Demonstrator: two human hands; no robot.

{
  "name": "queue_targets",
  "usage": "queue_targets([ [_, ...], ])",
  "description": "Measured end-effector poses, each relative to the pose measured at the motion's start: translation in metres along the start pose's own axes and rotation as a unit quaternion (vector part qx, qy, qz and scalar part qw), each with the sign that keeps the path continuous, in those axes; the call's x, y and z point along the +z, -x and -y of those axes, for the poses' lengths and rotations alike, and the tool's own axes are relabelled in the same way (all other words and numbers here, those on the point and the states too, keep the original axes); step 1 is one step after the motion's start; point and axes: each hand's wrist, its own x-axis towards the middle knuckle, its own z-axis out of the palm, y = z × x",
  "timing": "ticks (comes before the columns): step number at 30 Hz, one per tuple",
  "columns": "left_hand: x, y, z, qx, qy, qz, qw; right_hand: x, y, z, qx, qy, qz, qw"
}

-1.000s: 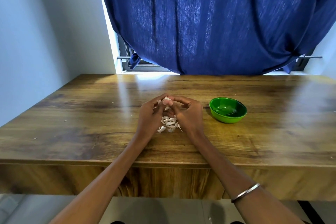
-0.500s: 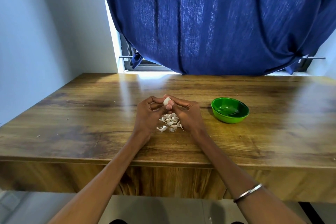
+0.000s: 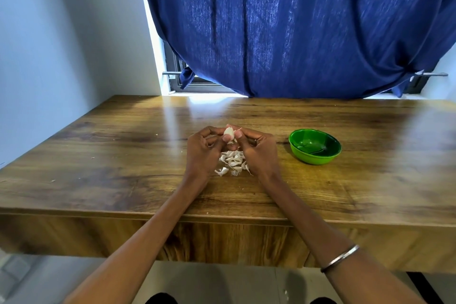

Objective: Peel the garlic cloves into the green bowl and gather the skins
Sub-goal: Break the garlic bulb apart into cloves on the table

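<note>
A white garlic clove (image 3: 228,132) is pinched between the fingertips of my left hand (image 3: 201,153) and my right hand (image 3: 259,153), held just above the wooden table (image 3: 123,155). Below and between my hands lies a small heap of white garlic cloves and skins (image 3: 232,163); I cannot tell which are which. The green bowl (image 3: 315,146) stands to the right of my right hand, a short gap away, and looks empty apart from a glare on its bottom.
A dark blue curtain (image 3: 283,32) hangs behind the table's far edge, with a window frame (image 3: 177,79) at its lower left. A pale wall (image 3: 61,44) borders the table on the left. Tiny skin flecks (image 3: 92,157) dot the left tabletop.
My hands have stayed over the heap, turning the clove between the fingertips; it now shows more plainly above my fingers. The bowl has not moved.
</note>
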Motion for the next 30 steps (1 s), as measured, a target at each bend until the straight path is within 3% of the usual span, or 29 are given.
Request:
queue_targets([
  [12, -0.0042, -0.0041, 0.006, -0.015, -0.015, -0.026, 0.999, 0.0036, 0.0031, 0.0003, 0.009, -0.005, 0.019, 1.0],
  [20, -0.0008, -0.0002, -0.0002, -0.076, 0.062, 0.023, 0.995, -0.0008, 0.003, 0.0039, 0.026, -0.04, 0.016, 0.999],
  [24, 0.0016, 0.0029, -0.001, -0.06, 0.025, 0.062, 0.996, -0.002, 0.0038, 0.0069, 0.028, -0.071, 0.036, 0.996],
  [30, 0.0011, 0.0012, 0.0032, -0.034, -0.067, 0.103, 0.992, -0.001, 0.0033, 0.0039, 0.018, -0.025, 0.069, 0.997],
])
